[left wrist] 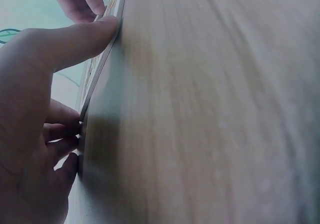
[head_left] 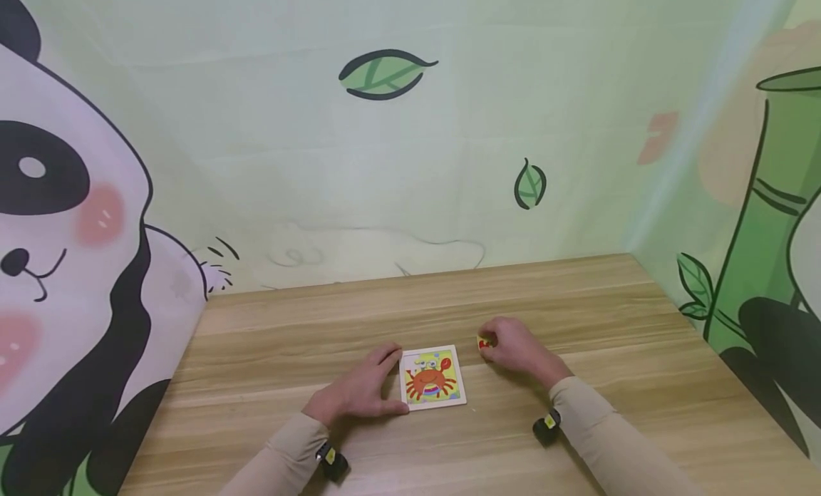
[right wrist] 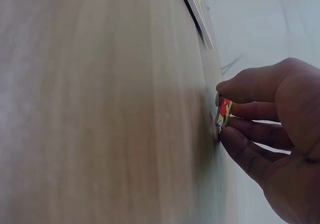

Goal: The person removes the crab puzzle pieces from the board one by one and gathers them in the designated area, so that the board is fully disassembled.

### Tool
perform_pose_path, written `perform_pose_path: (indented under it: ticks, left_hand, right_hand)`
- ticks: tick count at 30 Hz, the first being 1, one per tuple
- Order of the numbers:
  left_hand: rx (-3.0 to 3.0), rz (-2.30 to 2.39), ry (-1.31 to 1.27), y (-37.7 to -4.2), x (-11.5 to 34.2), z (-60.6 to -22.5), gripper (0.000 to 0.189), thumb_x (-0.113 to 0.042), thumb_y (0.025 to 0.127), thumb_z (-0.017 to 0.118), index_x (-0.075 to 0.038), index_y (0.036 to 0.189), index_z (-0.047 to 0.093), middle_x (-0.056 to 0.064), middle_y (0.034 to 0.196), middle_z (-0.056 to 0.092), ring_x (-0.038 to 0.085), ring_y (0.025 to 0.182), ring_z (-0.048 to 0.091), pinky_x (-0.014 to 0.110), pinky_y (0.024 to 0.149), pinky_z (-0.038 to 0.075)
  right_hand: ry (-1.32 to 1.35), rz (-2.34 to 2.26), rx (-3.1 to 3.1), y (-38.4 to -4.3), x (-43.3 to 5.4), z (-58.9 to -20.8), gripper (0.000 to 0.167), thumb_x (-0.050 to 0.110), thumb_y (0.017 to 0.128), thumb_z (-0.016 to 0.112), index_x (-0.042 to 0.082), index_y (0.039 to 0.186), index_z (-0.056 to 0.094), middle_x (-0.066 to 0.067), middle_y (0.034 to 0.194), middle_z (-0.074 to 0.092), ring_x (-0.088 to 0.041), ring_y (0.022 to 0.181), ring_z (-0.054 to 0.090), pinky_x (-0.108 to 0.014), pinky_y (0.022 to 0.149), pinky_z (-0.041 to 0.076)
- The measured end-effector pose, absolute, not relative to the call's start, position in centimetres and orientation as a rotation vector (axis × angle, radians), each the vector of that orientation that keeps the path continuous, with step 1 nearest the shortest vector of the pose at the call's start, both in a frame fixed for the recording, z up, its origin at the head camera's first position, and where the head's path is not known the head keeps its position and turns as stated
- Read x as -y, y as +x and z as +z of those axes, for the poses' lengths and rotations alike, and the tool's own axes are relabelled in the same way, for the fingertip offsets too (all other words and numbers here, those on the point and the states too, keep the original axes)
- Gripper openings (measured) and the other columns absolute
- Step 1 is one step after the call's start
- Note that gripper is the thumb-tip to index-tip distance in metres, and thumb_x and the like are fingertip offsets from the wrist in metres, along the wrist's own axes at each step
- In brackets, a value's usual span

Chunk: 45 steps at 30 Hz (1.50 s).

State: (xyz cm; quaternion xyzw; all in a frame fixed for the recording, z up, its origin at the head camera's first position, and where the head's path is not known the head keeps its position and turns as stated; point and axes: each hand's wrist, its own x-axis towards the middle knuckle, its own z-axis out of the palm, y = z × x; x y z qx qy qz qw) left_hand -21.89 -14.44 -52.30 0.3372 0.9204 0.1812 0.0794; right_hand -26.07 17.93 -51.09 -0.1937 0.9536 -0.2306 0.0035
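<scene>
A square crab puzzle point(head_left: 431, 382) in a pale frame lies flat on the wooden table; a pale patch without picture shows at its upper left. My left hand point(head_left: 362, 389) holds the frame at its left side, thumb at the near corner and fingers at the far one. In the left wrist view, the thumb point(left wrist: 102, 31) touches the frame's edge. To the right of the puzzle and apart from it, my right hand point(head_left: 516, 346) pinches a small puzzle piece point(right wrist: 224, 112), red on yellow, between thumb and fingers, close to the tabletop.
The wooden table point(head_left: 288, 325) reaches back to a wall cloth point(head_left: 269, 161) printed with leaves, a panda at left and bamboo at right. Dark wrist cameras point(head_left: 332, 462) are strapped at both sleeves.
</scene>
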Motion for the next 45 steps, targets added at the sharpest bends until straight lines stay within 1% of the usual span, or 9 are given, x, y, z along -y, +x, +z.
perform_pose_path:
  ticks: [5,12,21,24,28,31,34,38,45]
  left_hand:
    - [-2.752,0.540,1.007,-21.9,14.4,-52.3,0.101,-0.058,0.079,0.072,0.002,0.149,0.031,0.015,0.152,0.030,0.030,0.140,0.034,0.043,0.114,0.036]
    - [-2.748,0.544,1.003,-21.8,14.4,-52.0,0.100,-0.057,0.079,0.072,0.001,0.149,0.032,0.015,0.152,0.031,0.030,0.139,0.035,0.044,0.113,0.038]
    - [-2.748,0.542,0.997,-21.8,14.3,-52.1,0.100,-0.057,0.079,0.072,0.002,0.149,0.032,0.015,0.153,0.030,0.031,0.140,0.033,0.045,0.113,0.037]
    - [-2.743,0.546,0.991,-21.8,14.3,-52.1,0.100,-0.057,0.079,0.072,0.002,0.149,0.031,0.015,0.153,0.029,0.030,0.141,0.032,0.045,0.114,0.036]
    - [-2.740,0.548,0.983,-21.8,14.3,-52.1,0.100,-0.057,0.079,0.072,0.002,0.149,0.031,0.014,0.153,0.029,0.030,0.141,0.032,0.044,0.114,0.036]
    - [-2.743,0.544,0.991,-21.8,14.3,-52.1,0.100,-0.058,0.079,0.072,0.002,0.149,0.031,0.014,0.153,0.030,0.030,0.141,0.032,0.044,0.114,0.035]
    - [-2.745,0.544,0.991,-21.9,14.3,-52.0,0.100,-0.058,0.079,0.072,0.002,0.149,0.031,0.015,0.153,0.030,0.030,0.141,0.032,0.044,0.114,0.035]
    - [-2.749,0.537,0.991,-21.9,14.3,-52.0,0.101,-0.058,0.079,0.072,0.002,0.149,0.031,0.015,0.153,0.030,0.030,0.141,0.032,0.044,0.114,0.035]
    - [-2.751,0.540,1.004,-21.8,14.3,-52.0,0.100,-0.057,0.079,0.072,0.003,0.149,0.032,0.016,0.152,0.030,0.031,0.140,0.033,0.045,0.114,0.036]
  right_hand:
    - [-0.624,-0.704,-2.980,-26.0,-17.9,-50.8,0.021,0.015,0.078,0.075,0.007,0.097,0.073,0.000,0.082,0.064,-0.011,0.075,0.054,-0.030,0.068,0.050]
    - [-0.653,-0.621,-2.992,-26.1,-17.7,-50.3,0.022,0.014,0.077,0.075,0.005,0.097,0.073,-0.002,0.086,0.068,-0.012,0.077,0.057,-0.033,0.073,0.053]
    - [-0.627,-0.584,-2.970,-26.2,-17.6,-50.3,0.022,0.014,0.077,0.075,0.006,0.098,0.074,-0.002,0.088,0.070,-0.013,0.079,0.060,-0.035,0.075,0.054]
    - [-0.640,-0.584,-2.968,-26.2,-17.6,-50.4,0.019,0.013,0.077,0.075,0.007,0.095,0.074,-0.001,0.086,0.070,-0.013,0.077,0.059,-0.035,0.075,0.054]
    - [-0.679,-0.574,-2.995,-26.2,-17.6,-50.4,0.010,0.007,0.078,0.071,0.008,0.087,0.075,-0.001,0.082,0.069,-0.013,0.076,0.059,-0.035,0.073,0.054]
    - [-0.677,-0.567,-3.005,-26.2,-17.7,-50.4,0.011,0.003,0.079,0.067,0.009,0.082,0.075,-0.001,0.081,0.069,-0.013,0.075,0.058,-0.034,0.072,0.054]
    - [-0.702,-0.554,-3.002,-26.3,-17.7,-50.2,0.010,0.002,0.079,0.067,0.009,0.078,0.075,0.000,0.078,0.068,-0.013,0.072,0.057,-0.033,0.069,0.053]
    - [-0.731,-0.525,-3.001,-26.4,-17.6,-50.1,0.009,0.003,0.079,0.069,0.010,0.076,0.074,0.001,0.074,0.067,-0.012,0.069,0.055,-0.032,0.066,0.052]
    - [-0.653,-0.513,-2.979,-26.3,-17.4,-49.9,0.010,0.004,0.080,0.068,0.012,0.077,0.072,0.002,0.074,0.065,-0.013,0.071,0.055,-0.032,0.068,0.051]
